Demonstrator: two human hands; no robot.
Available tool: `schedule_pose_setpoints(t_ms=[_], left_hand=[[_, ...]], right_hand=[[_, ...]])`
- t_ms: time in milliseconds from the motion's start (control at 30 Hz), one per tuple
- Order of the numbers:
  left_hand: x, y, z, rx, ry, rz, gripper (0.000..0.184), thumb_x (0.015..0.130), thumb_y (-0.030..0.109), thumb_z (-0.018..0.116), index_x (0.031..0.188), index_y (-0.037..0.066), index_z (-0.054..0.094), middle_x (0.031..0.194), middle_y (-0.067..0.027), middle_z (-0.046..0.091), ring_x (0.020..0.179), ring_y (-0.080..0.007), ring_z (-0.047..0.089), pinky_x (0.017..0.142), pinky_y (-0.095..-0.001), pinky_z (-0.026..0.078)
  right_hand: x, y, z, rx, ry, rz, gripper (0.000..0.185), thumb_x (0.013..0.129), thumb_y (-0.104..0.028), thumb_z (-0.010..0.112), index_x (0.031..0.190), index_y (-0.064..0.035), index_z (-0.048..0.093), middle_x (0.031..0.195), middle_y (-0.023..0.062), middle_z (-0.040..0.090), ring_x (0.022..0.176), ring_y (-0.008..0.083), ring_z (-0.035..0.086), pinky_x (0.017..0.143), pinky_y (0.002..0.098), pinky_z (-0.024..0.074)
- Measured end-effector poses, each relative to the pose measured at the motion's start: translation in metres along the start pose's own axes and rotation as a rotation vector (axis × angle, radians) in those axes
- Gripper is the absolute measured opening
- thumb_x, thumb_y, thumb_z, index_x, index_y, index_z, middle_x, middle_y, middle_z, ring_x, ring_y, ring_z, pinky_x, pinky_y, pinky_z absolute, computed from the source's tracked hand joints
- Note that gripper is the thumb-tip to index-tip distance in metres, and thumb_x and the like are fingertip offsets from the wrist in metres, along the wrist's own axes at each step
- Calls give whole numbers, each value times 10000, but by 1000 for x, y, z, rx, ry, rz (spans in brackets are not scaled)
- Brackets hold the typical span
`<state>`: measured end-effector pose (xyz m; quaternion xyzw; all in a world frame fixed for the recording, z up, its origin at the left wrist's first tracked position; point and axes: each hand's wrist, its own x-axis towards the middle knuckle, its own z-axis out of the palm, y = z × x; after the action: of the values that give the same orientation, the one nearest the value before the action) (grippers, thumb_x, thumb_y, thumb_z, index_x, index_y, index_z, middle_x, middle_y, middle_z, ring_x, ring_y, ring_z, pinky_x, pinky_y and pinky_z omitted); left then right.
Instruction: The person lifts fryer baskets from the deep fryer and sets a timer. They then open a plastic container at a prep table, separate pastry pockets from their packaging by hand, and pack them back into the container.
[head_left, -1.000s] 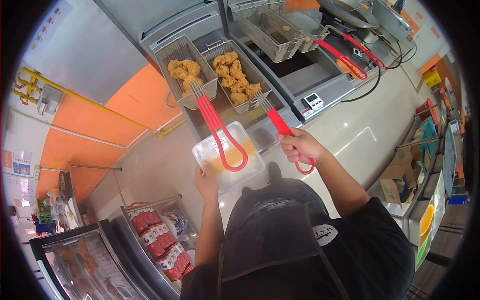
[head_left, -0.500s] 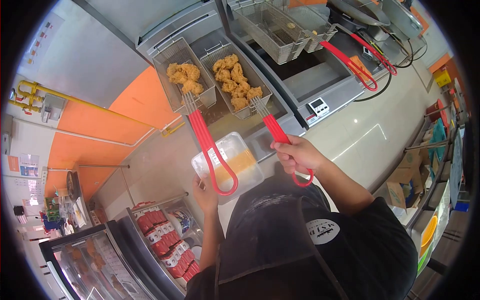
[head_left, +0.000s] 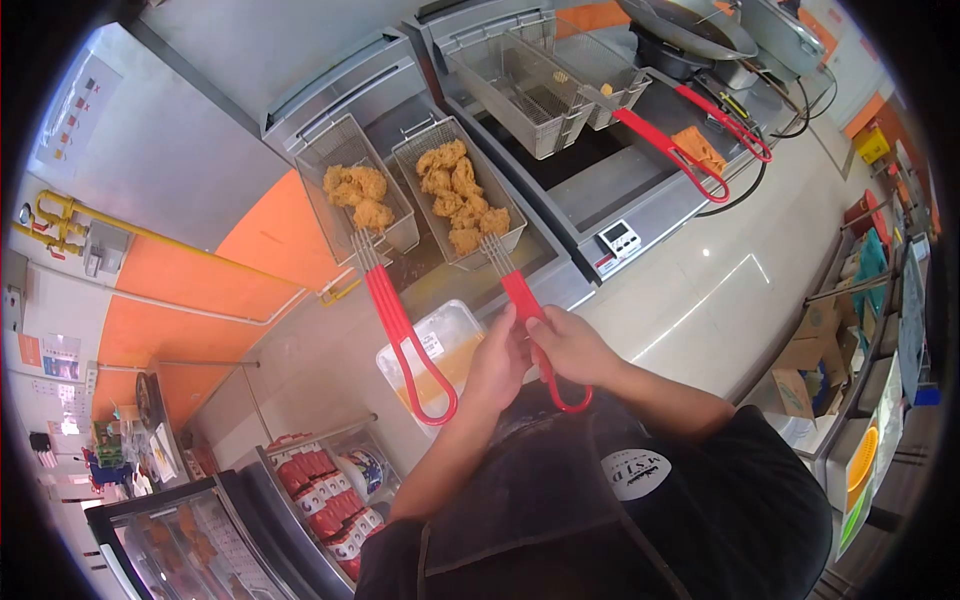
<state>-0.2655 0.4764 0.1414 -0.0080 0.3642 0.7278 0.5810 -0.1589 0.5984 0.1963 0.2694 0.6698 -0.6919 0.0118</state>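
Observation:
Two wire baskets hold golden fried pieces: the left basket (head_left: 345,145) and the right basket (head_left: 440,135), both over the fryer. My right hand (head_left: 570,345) is closed around the red handle (head_left: 519,295) of the right basket. Beside it, my left hand (head_left: 500,362) is closed at the same handle, its fingertips partly hidden. The left basket's red handle (head_left: 385,300) has no hand on it and reaches over a whitish plastic tub (head_left: 452,325) with a label and an orange-yellow band.
A second fryer (head_left: 640,205) with a small timer (head_left: 618,238) stands to the right, bearing two more wire baskets (head_left: 530,95). A wok (head_left: 690,25) is beyond. Red packets (head_left: 320,490) fill a rack at lower left; a cardboard box (head_left: 805,350) stands at right.
My left hand has moved from beside the tub to the right basket's handle, near my right hand. The baskets and fryers appear lower and slightly left in view.

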Motion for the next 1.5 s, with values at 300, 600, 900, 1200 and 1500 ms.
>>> schedule_pose_setpoints(t_ms=[300,600,900,1200,1500], left_hand=[[27,-22,36,-6,246,144,309,1091,327,437,1120,36,538,1147,-164,674,1076,-288,656,958,-418,548],[17,-19,65,19,373,122,231,1074,364,497,1053,135,519,757,44,442,538,-66,379,471,-244,350],[23,-19,84,36,420,231,177,941,29,568,1078,130,519,723,53,418,493,-17,316,415,-188,240],[32,-35,124,42,431,347,336,869,-70,585,1131,130,522,748,58,424,515,-14,327,422,-190,249],[15,-33,169,56,445,405,404,830,-128,557,1150,117,523,755,68,413,512,-16,342,407,-192,261]], right_hand=[[-5,8,5,-573,279,-240,323,1033,-247,444,1000,48,570,861,297,658,805,487,652,726,575,505],[-69,-86,-176,-703,639,-782,118,906,-7,646,1013,-42,682,883,106,700,697,164,681,681,274,531],[70,-121,-440,24,47,69,318,1022,-298,607,1224,-52,607,914,50,650,763,164,640,610,300,521],[108,-97,-455,598,-280,40,149,1037,-195,577,1050,-47,580,673,-74,426,456,-6,339,372,172,271],[64,-147,-463,545,-211,-60,166,1036,-206,575,1058,-41,561,667,-68,426,443,-8,349,342,170,279]])
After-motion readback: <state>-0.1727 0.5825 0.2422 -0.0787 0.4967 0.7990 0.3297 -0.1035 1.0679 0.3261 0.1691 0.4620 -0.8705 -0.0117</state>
